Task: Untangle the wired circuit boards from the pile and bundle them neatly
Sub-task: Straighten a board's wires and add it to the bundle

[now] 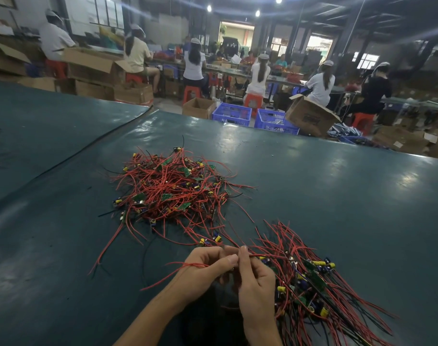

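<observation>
A tangled pile of small green circuit boards with red and black wires [173,188] lies on the dark green table [337,196]. Near the front right lies a second, more ordered heap of wired boards [310,280], their wires fanned outward. My left hand [205,270] and my right hand [255,283] meet close together at the front centre. Both pinch red wires [265,255] that run between the two heaps. A few red wire ends stick out to the left of my left hand.
Loose red wires trail off the pile toward the front left. Beyond the table's far edge stand blue crates [231,114], cardboard boxes [310,118] and red stools. Several people sit with their backs to me at benches.
</observation>
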The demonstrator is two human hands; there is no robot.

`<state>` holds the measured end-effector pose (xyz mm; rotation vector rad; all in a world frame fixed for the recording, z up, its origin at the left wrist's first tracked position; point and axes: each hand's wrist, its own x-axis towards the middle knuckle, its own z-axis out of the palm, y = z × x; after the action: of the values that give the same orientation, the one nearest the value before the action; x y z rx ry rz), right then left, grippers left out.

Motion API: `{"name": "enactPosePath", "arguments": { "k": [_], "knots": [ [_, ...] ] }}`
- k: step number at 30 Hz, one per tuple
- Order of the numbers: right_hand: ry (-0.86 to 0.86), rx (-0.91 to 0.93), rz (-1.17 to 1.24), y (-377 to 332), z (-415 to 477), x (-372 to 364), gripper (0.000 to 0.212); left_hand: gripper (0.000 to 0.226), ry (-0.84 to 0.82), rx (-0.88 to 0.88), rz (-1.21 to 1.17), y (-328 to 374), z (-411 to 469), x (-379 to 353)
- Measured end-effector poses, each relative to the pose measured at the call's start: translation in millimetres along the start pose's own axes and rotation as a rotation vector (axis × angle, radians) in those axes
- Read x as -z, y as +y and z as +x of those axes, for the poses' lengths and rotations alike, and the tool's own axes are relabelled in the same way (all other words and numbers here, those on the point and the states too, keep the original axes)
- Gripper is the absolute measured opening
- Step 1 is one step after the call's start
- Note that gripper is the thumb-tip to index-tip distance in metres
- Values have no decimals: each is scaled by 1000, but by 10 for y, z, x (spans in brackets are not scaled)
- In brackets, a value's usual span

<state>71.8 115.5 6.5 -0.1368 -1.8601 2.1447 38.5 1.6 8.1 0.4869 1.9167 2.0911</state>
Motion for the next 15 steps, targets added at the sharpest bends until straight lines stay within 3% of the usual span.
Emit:
{"name": "enactPosePath", "arguments": {
  "k": [6, 15],
  "knots": [
    [95, -101, 90, -54, 17, 47, 32, 28, -24, -36, 52, -8, 11, -13],
    [112, -64, 56, -32, 65, 78, 36, 29, 7, -53, 7, -15, 15, 82]
  ]
}}
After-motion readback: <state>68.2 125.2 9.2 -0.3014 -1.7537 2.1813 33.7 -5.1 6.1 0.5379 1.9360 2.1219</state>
